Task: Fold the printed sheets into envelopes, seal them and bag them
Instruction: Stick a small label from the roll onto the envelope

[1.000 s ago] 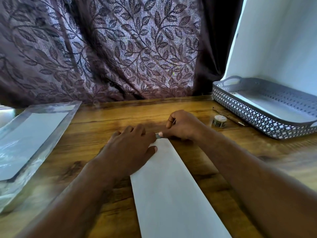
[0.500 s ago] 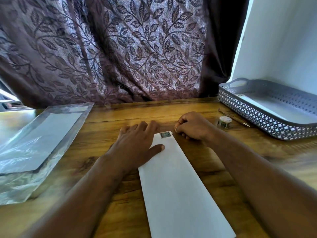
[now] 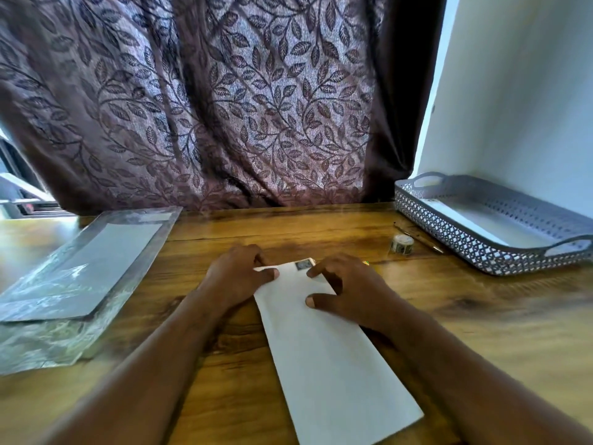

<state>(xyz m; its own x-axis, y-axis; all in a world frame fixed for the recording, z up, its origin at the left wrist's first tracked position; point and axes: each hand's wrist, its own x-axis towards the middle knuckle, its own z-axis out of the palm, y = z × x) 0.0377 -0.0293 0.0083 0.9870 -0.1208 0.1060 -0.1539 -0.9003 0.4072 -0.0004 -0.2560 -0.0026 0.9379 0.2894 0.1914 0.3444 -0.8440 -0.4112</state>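
A long white folded envelope (image 3: 330,358) lies on the wooden table (image 3: 481,316), with a small patterned sticker (image 3: 302,264) at its far end. My left hand (image 3: 236,274) rests at the far left corner, thumb on the paper. My right hand (image 3: 346,290) lies on the envelope's far right side, with the forefinger beside the sticker and the thumb pressing the sheet. A clear plastic bag (image 3: 80,277) holding white envelopes lies at the left.
A small roll of patterned tape (image 3: 402,244) and a thin pen-like stick (image 3: 420,236) lie right of my hands. A grey perforated tray (image 3: 491,252) with white sheets stands at the far right. A leaf-patterned curtain hangs behind the table.
My right hand has moved from beside the envelope's far end onto the paper. The left hand has shifted to the far left corner. The sticker now shows uncovered on the far end.
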